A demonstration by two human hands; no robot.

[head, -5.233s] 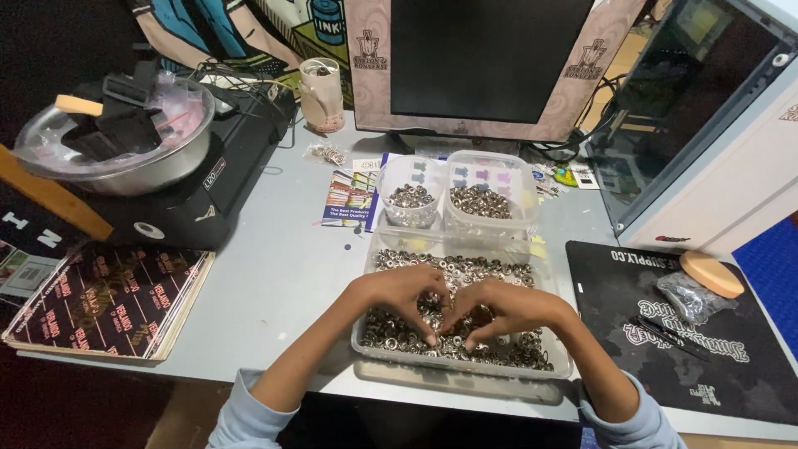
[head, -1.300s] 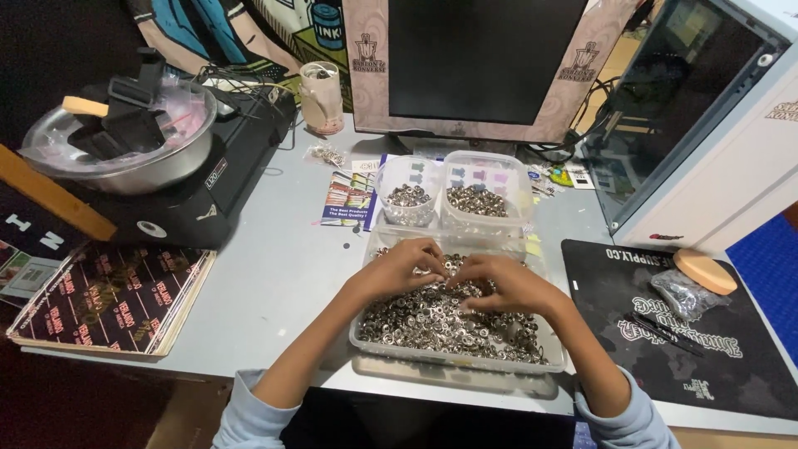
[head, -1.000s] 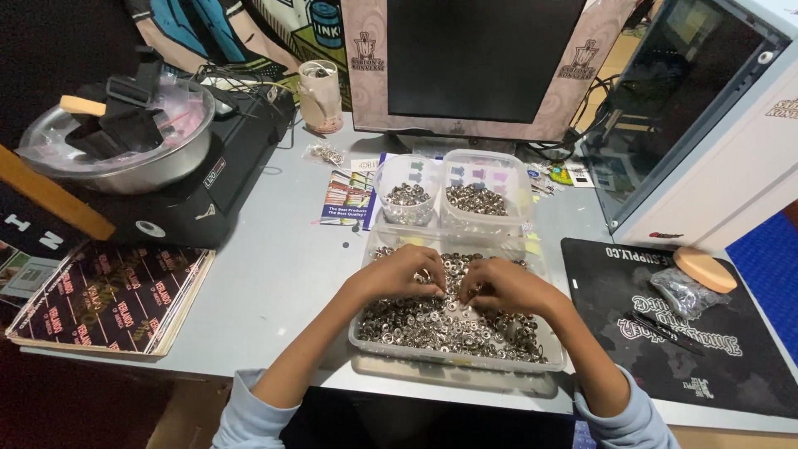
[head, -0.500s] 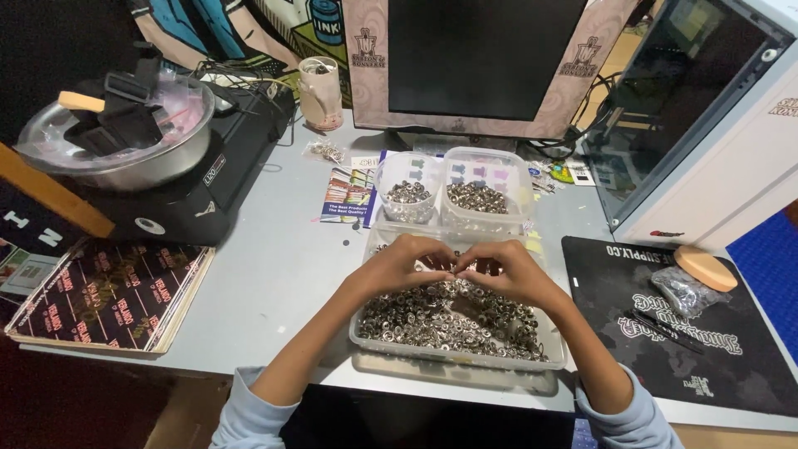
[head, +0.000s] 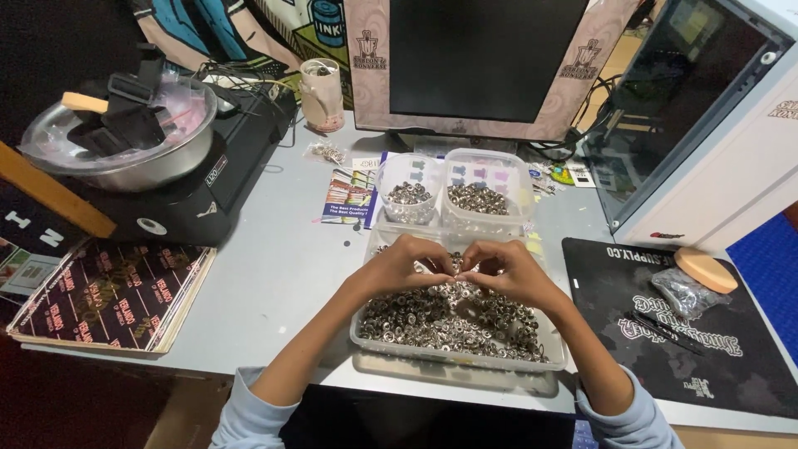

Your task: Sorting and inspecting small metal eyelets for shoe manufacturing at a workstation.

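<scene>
A clear plastic tray (head: 550,359) in front of me holds a heap of small silver metal rings (head: 453,320). My left hand (head: 399,264) and my right hand (head: 505,270) hover over the far part of the heap, fingertips nearly touching. The fingers of both hands are curled and pinch small rings; exactly what sits between them is too small to see. Behind the tray stand a round clear tub (head: 409,198) and a squarer clear tub (head: 486,195), each partly filled with the same kind of metal parts.
A monitor (head: 482,58) stands at the back. At the left a metal bowl (head: 125,150) sits on a black machine (head: 220,179), with a stack of printed cards (head: 108,295) in front. A black mat (head: 665,324) with a bag of parts (head: 686,291) lies right.
Both hands have lifted from deep in the heap near the tray's front and moved toward its far side, coming together with fingertips pinched.
</scene>
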